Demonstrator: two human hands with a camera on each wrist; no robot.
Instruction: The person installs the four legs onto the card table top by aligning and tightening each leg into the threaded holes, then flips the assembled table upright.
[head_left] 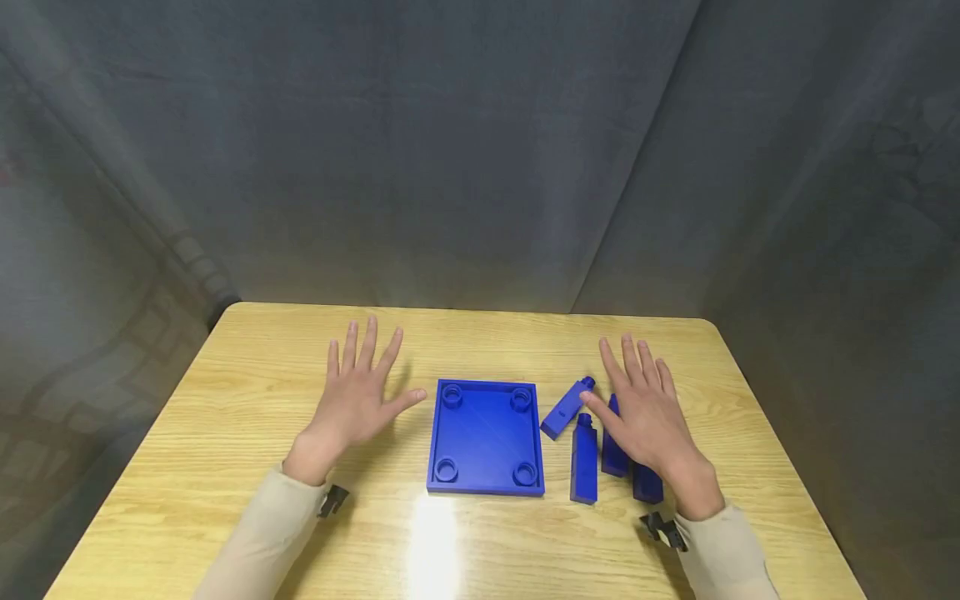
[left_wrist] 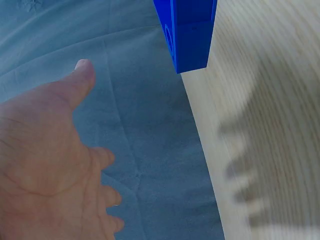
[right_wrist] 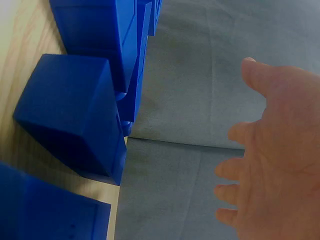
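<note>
A square blue tray-like base (head_left: 486, 437) with a raised rim and a round socket near each corner lies mid-table. Right of it are several blue square legs with threaded ends: one lies slanted (head_left: 564, 412), another (head_left: 584, 467) points away from me, and two more (head_left: 615, 454), (head_left: 647, 483) are partly covered by my right hand. My left hand (head_left: 354, 404) hovers left of the base, fingers spread, holding nothing. Over the legs, my right hand (head_left: 651, 421) is spread the same way with nothing in it. In the right wrist view the legs (right_wrist: 70, 100) stand beside the palm, apart from it.
The wooden table (head_left: 247, 392) has rounded far corners. Grey cloth (head_left: 420, 167) hangs behind it and along both sides. Each sleeved wrist carries a small black mount (head_left: 333, 500). Bright glare falls on the tabletop in front of the base.
</note>
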